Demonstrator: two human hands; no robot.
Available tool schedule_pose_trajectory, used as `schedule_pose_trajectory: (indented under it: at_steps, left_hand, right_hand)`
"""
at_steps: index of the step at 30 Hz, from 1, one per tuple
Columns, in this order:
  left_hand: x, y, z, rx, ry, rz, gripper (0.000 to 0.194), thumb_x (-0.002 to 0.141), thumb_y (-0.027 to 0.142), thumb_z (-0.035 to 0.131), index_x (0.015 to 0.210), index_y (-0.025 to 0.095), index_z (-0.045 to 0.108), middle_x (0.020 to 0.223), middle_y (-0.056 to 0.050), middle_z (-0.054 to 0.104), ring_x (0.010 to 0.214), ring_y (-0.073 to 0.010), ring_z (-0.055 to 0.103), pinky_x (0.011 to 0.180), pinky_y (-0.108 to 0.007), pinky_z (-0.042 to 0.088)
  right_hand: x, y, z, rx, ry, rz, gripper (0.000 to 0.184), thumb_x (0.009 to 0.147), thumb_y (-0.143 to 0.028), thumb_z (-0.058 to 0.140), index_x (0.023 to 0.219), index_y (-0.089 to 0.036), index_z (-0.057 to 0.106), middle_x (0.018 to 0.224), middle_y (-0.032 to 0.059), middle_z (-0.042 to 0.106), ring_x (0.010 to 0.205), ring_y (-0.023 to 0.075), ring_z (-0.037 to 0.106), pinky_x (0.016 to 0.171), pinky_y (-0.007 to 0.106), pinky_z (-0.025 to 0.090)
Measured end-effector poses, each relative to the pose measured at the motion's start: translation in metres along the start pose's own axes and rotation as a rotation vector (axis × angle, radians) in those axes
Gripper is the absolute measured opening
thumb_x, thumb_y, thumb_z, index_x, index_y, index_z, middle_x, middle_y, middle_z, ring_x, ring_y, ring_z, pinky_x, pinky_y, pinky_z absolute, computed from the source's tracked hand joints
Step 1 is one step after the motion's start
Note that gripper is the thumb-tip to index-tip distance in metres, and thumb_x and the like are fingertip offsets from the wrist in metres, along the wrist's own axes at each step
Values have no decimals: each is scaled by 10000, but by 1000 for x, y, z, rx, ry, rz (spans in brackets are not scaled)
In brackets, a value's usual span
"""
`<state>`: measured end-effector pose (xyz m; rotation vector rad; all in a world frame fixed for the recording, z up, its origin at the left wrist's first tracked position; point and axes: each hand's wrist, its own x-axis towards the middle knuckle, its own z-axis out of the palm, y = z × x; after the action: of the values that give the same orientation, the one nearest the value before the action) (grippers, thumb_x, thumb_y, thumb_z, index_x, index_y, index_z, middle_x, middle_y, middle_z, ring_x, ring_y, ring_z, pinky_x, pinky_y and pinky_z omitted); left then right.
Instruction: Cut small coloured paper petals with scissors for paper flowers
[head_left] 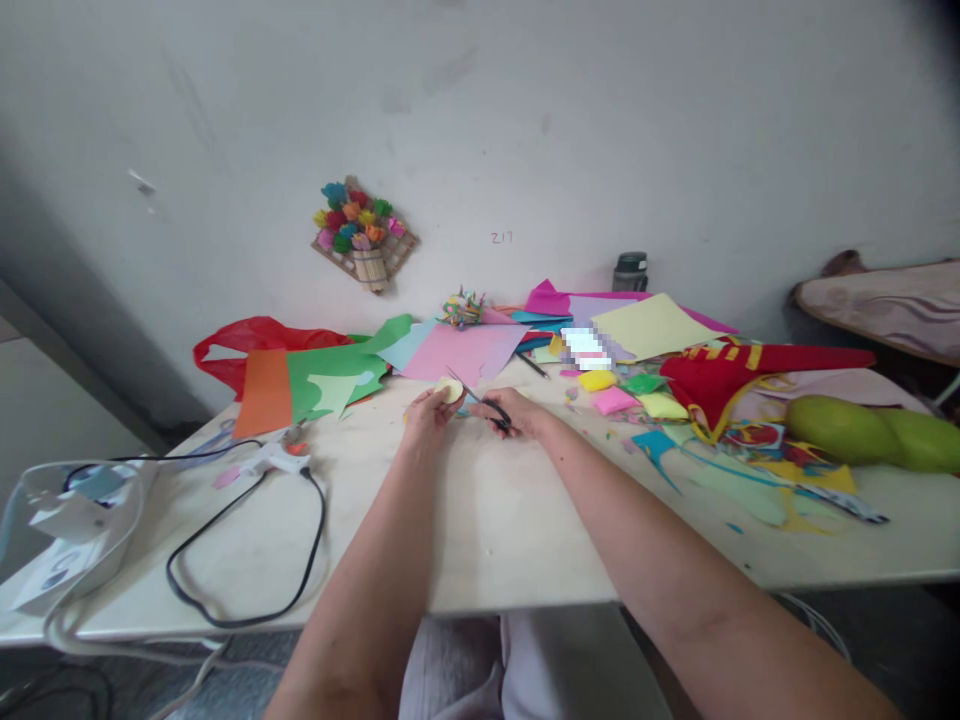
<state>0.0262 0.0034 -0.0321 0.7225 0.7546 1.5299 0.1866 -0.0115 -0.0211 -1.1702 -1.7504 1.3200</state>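
Observation:
My left hand (429, 412) pinches a small pale yellow round piece (448, 390), which looks like cut paper or felt. In my right hand (517, 412) is a pair of scissors (495, 408) with black handles. Their blades point up and left, close to the pale yellow piece; whether they touch it I cannot tell. Behind both hands lies a pink sheet (469, 350). Small scraps are on the table around my fingers, partly hidden by the hands.
On the left, a white glue gun (277, 458) trails a black cord (322, 530) near a power strip (82, 540). Orange (264, 392) and green sheets (322, 370) lie behind it. To the right are red felt (720, 385), colored packets (615, 400), a cutter knife (847, 503) and green fruit-like objects (840, 430).

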Motion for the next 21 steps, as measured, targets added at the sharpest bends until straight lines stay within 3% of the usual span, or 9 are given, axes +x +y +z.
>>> schedule_pose_trajectory:
  at_steps: [21]
  left_hand:
    - [4, -1, -3, -31, 3, 9, 86, 656, 31, 608, 710, 95, 588, 725, -82, 672, 697, -183, 662, 678, -289, 543]
  right_hand:
    - [4, 3, 3, 17, 42, 21, 286, 696, -372, 661, 652, -164, 469, 388, -70, 440, 267, 55, 396, 242, 164, 184]
